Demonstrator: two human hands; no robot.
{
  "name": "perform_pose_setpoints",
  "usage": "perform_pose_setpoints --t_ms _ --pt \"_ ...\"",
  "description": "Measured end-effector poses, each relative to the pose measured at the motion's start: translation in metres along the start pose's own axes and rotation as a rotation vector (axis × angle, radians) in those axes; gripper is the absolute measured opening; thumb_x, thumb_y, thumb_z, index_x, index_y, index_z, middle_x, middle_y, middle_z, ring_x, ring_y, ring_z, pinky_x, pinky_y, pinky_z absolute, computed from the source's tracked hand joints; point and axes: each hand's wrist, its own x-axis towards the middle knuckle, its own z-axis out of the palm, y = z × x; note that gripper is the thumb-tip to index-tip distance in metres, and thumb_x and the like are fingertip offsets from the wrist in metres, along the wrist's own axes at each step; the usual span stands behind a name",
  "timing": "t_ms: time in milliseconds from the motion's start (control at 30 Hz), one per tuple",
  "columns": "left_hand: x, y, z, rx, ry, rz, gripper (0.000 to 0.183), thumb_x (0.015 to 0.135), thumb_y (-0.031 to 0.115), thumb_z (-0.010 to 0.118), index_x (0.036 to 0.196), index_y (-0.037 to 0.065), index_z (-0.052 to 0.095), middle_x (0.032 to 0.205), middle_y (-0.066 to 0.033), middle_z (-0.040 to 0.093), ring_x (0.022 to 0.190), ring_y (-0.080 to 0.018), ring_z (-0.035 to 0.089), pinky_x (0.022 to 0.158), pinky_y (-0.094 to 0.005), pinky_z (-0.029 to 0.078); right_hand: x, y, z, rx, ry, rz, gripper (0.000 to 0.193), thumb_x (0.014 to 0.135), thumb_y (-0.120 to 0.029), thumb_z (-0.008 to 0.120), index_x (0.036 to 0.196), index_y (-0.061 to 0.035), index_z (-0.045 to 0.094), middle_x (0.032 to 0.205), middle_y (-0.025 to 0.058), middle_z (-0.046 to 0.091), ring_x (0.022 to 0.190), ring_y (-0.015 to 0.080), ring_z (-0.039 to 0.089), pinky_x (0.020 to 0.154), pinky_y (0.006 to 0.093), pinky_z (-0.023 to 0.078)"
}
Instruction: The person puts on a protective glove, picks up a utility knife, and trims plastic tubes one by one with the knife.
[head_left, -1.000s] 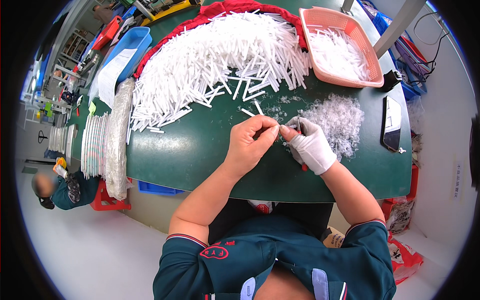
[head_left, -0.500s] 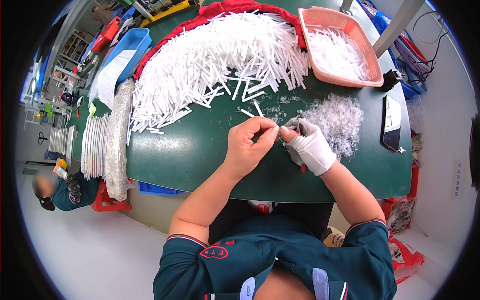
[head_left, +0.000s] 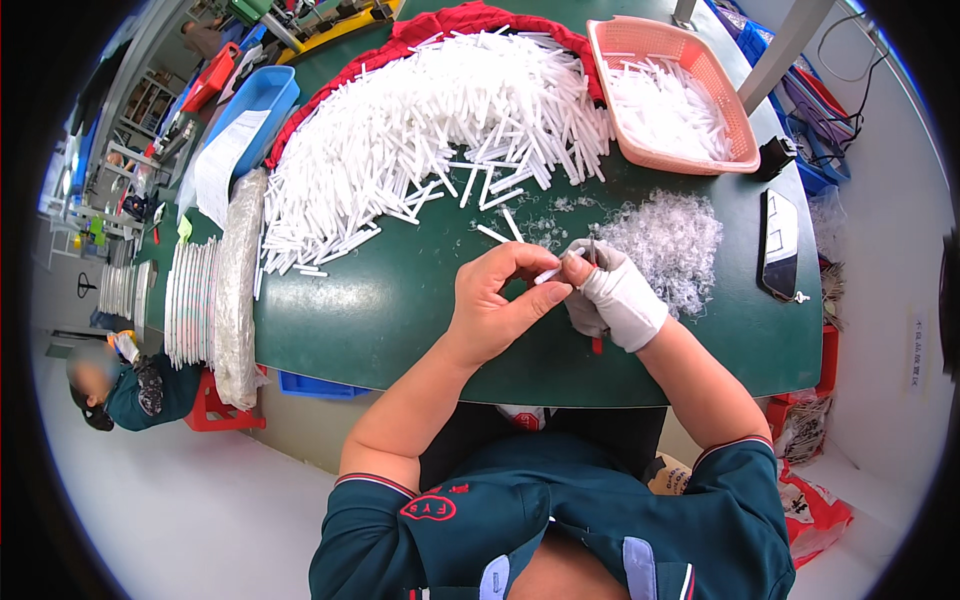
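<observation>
My bare left hand (head_left: 500,295) pinches a short white tube (head_left: 547,275) between thumb and fingers. My right hand (head_left: 622,298) wears a whitish glove that leaves the thumb tip bare, and it meets the left at the tube's other end. Closed in the right fist is a small tool (head_left: 597,346); its red end shows below the hand and a dark metal tip above, the rest being hidden. Just beyond my hands two loose white tubes lie on the green table (head_left: 400,330). Curly clear plastic shavings (head_left: 665,250) are heaped beside my right hand.
A big pile of white tubes (head_left: 430,130) lies on red cloth (head_left: 440,22). At the far right stands a pink basket (head_left: 745,150) holding more tubes. A phone (head_left: 780,245) lies near the right edge. Stacked bundles (head_left: 190,300) stand left; a seated person (head_left: 140,390) is beyond.
The white tube now shows between my hands, where only pinched fingertips showed before. My left fingers have spread a little along it. The right hand stays nearly in place.
</observation>
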Motion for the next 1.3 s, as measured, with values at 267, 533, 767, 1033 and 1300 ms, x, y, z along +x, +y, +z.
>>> perform_pose_setpoints --t_ms 267,533,767,1033,1300 --pt "0.001 0.0 0.0 -0.151 0.074 -0.107 0.017 0.082 -0.001 0.068 0.098 0.0 0.061 0.087 -0.0018 0.059 0.077 -0.0061 0.055 0.068 -0.0186 0.044 0.0 -0.001 0.002 0.103 -0.078 0.036 0.028 0.092 -0.033 0.06 0.085 -0.0087 0.049 0.054 -0.0039 0.036 0.039 0.0067 0.028 0.038 0.0227 0.022" --pt "0.0 -0.002 -0.001 -0.236 0.14 -0.14 0.013 0.084 0.002 0.067 0.096 0.001 0.063 0.083 -0.0001 0.062 0.07 -0.0042 0.053 0.062 -0.0179 0.043 -0.002 -0.005 0.0 0.102 0.056 -0.037 0.022 0.091 -0.022 0.06 0.088 -0.0011 0.054 0.054 -0.0031 0.037 0.04 0.0063 0.027 0.038 0.0238 0.02" --pt "0.006 -0.006 -0.014 -0.315 0.327 -0.093 0.004 0.087 0.001 0.062 0.091 -0.001 0.06 0.079 -0.008 0.063 0.065 -0.0118 0.056 0.06 -0.0233 0.046 -0.001 -0.011 -0.002 0.149 0.103 -0.052 0.022 0.091 -0.022 0.06 0.086 -0.0015 0.052 0.053 -0.0038 0.035 0.04 0.006 0.026 0.038 0.0237 0.02" --pt "0.007 -0.011 -0.011 0.098 0.205 0.028 0.011 0.091 0.008 0.06 0.096 0.0 0.065 0.101 -0.0068 0.059 0.079 -0.0098 0.054 0.068 -0.0208 0.043 -0.001 -0.008 -0.001 0.175 0.072 -0.055 0.022 0.092 -0.023 0.059 0.089 -0.0024 0.051 0.053 -0.0036 0.035 0.039 0.0063 0.026 0.038 0.0239 0.02" --pt "0.004 -0.014 0.003 -0.182 0.073 -0.084 0.016 0.09 0.012 0.062 0.101 0.001 0.065 0.111 -0.0079 0.055 0.092 -0.0125 0.054 0.083 -0.025 0.042 -0.002 0.005 0.006 0.147 -0.004 0.042 0.024 0.091 -0.029 0.062 0.09 -0.0062 0.054 0.053 -0.003 0.037 0.039 0.0076 0.028 0.038 0.0242 0.023"
